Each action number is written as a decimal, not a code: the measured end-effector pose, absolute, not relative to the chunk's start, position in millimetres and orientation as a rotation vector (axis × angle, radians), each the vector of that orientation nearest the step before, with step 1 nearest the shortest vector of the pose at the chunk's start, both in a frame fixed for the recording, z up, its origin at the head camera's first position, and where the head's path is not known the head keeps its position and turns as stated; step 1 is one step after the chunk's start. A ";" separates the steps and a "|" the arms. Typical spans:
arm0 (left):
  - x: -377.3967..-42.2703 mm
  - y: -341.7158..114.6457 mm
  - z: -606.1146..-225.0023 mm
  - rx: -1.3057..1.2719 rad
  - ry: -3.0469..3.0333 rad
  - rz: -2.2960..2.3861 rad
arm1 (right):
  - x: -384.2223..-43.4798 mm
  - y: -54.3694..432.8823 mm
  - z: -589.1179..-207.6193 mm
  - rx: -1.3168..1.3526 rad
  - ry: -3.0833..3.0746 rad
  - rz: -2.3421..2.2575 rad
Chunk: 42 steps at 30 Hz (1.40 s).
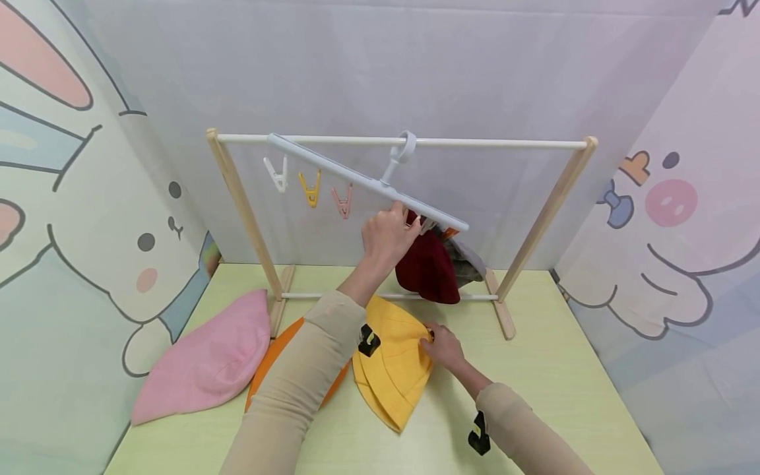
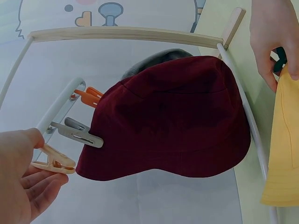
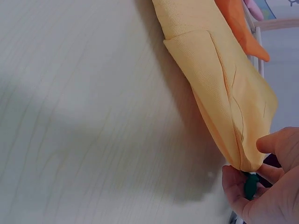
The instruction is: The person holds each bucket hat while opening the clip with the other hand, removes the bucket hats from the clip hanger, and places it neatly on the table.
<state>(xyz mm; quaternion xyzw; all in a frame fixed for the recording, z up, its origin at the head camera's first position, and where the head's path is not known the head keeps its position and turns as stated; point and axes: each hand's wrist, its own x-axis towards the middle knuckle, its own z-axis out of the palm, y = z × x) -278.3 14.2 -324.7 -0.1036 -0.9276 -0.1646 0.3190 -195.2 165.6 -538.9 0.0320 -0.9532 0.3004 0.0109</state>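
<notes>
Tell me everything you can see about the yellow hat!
The yellow hat looks like cloth, with seams and a brim. It's flattened and slanted, over the table near the rack, beside the orange hat. The right hand grips its top end, where a green piece sticks out. I can't tell whether it touches the table.

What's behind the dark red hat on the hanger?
Behind the dark red hat, a gray hat and an orange clip show partly; the rest of the gray hat is covered.

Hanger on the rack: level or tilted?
Tilted. In the head view, the pale hanger slopes down from left to right, its lower end on the side with the dark red hat.
</notes>
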 end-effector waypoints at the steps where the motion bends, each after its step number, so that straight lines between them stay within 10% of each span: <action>1: -278.5 14.2 -324.7 -0.273 -2.439 -0.434 | -195.5 166.2 -538.7 0.106 -2.977 0.937; 42: -279.3 14.4 -326.4 -0.273 -2.424 -0.434 | -200.2 170.8 -510.3 0.346 -2.527 0.814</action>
